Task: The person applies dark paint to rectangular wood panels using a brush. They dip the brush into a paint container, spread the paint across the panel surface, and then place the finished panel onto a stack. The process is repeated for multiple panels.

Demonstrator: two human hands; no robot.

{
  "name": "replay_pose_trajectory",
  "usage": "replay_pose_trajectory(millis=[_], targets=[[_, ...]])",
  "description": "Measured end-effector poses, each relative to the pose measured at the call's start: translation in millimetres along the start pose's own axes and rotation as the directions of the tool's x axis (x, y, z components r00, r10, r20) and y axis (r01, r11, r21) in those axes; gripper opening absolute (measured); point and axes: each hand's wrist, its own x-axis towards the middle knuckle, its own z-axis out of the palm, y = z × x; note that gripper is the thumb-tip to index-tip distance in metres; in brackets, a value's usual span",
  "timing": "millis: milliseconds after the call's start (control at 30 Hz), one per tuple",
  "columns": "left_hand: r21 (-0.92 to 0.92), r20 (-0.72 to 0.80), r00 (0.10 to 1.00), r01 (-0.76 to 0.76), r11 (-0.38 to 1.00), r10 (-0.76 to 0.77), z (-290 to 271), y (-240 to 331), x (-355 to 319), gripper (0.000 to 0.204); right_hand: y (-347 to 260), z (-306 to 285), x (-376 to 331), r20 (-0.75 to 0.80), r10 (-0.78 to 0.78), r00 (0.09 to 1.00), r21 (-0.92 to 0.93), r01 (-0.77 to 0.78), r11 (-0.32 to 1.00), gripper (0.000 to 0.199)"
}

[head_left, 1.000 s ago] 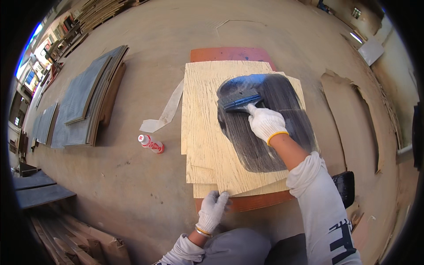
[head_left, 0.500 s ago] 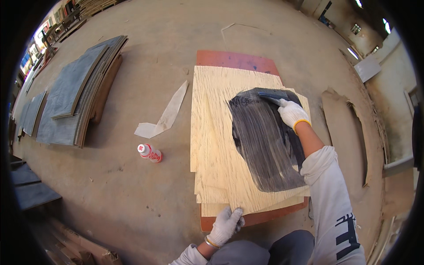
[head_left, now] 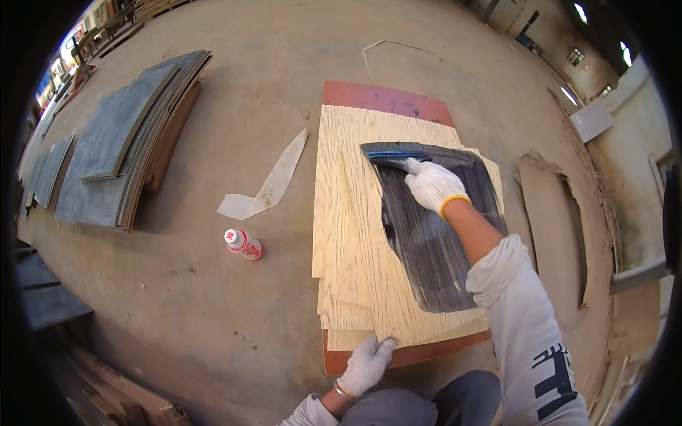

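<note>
My gloved right hand is closed around a wide, dark scraper with a bluish sheen. The scraper rests at the far left edge of a streaky black coating. This coating covers much of a pale wood-grain sheet, the top one of several overlapping sheets. Beneath them lies a reddish-brown board, showing at the far and near ends. At the near edge of the top sheet, my gloved left hand grips the sheet's border between thumb and fingers.
A white-and-red bottle stands on the floor left of the sheets, near a bent strip of pale paper. Stacked grey boards lie farther left. On the right is a torn brown sheet by the wall.
My right hand has moved left with the scraper, from the coating's far right part to its far left corner. My left hand stays at the near edge.
</note>
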Motion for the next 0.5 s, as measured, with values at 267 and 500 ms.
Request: replay_pose_trajectory(millis=[267, 500], targets=[[0.054, -0.045, 0.998, -0.031, 0.998, 0.034, 2, 10, -4, 0.033, -50, 5, 10, -0.040, -0.026, 0.999, 0.022, 0.027, 0.999, 0.037], [-0.076, -0.048, 0.999, 0.021, 0.997, -0.025, 7, 12, -7, 0.026, -51, 2, 10, 0.006, -0.039, 0.999, -0.012, 0.039, 0.999, 0.037]])
